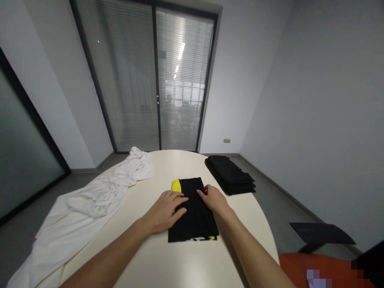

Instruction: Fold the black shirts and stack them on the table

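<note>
A folded black garment point(196, 220) with a yellow panel at its far left corner lies in front of me on the table. A strip of white and yellow pattern shows along its near edge. My left hand point(165, 208) rests flat on its left side, fingers spread over the cloth. At the right edge, my right hand point(215, 199) has its thumb on top of the fabric and its fingers bent round the border. The tips of those fingers are partly hidden.
On the left of the round pale table point(171, 164) a crumpled white cloth point(99, 200) hangs over the edge. A stack of folded black clothes point(231, 174) lies at the back right. An orange-red chair point(318, 268) stands at the lower right. Glass panels with blinds point(183, 100) are behind.
</note>
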A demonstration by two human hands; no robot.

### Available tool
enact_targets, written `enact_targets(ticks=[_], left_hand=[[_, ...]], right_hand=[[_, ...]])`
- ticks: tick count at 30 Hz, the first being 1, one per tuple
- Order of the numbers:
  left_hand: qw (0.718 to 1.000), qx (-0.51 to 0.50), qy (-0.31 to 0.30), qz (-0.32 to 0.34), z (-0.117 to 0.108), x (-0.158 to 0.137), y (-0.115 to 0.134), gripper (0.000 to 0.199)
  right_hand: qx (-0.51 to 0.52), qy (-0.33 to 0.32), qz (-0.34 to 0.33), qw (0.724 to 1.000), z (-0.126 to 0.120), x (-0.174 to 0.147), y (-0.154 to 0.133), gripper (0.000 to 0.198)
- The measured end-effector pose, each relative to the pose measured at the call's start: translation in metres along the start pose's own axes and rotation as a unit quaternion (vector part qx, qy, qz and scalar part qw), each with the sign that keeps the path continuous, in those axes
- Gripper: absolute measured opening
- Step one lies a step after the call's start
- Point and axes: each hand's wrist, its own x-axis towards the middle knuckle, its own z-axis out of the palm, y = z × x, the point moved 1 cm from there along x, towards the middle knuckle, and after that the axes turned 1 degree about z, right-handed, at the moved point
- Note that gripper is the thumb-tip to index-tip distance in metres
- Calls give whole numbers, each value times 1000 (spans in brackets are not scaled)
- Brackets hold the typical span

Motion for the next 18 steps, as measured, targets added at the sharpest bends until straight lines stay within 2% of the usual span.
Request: enact_targets(ticks=[3,7,9,12,14,18], left_hand=[[998,16,37,-50,9,13,-17,56],[996,13,-24,-85,26,18,-38,65],[996,14,-21,-84,27,16,-40,64],[999,7,5,-53,23,11,-33,62],[999,-6,-15,-35,22,7,-23,63],[997,-6,-55,-54,23,1,-3,65]], right_hand=[[-44,-20,41,998,-4,-2,0,54],[-48,-40,30,998,-6,-3,1,52],[-32,-38,17,999,-6,-3,2,45],[7,-27,5,1000,-6,-3,4,37],[35,-18,-3,999,-5,-2,4,32],[66,0,-9,998,-4,1,5,25]])
